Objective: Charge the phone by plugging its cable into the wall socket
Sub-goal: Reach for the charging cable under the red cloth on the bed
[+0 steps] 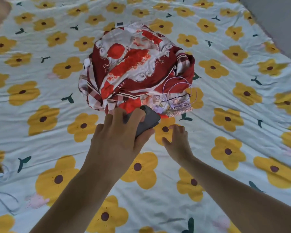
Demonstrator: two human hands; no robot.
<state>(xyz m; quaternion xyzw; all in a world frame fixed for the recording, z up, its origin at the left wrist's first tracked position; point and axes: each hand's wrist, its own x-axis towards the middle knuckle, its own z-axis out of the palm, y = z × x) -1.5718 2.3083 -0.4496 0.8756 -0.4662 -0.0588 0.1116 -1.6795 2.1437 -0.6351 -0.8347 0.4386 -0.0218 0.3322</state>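
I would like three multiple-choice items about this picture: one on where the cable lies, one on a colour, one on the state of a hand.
1. Where does the cable lie?
A. coiled on the red bundle's right edge
B. in the right hand
C. around the phone

2. What colour are the sheet's big flowers?
A. blue
B. yellow
C. pink

3. What is the left hand doing?
A. lying flat, empty
B. pinching the cable
C. gripping the dark phone

Key: 1 A, its loops rest on the red bundle; 2 B, yellow petals with dark centres; 3 C, fingers wrap the phone while the right hand is open and empty.
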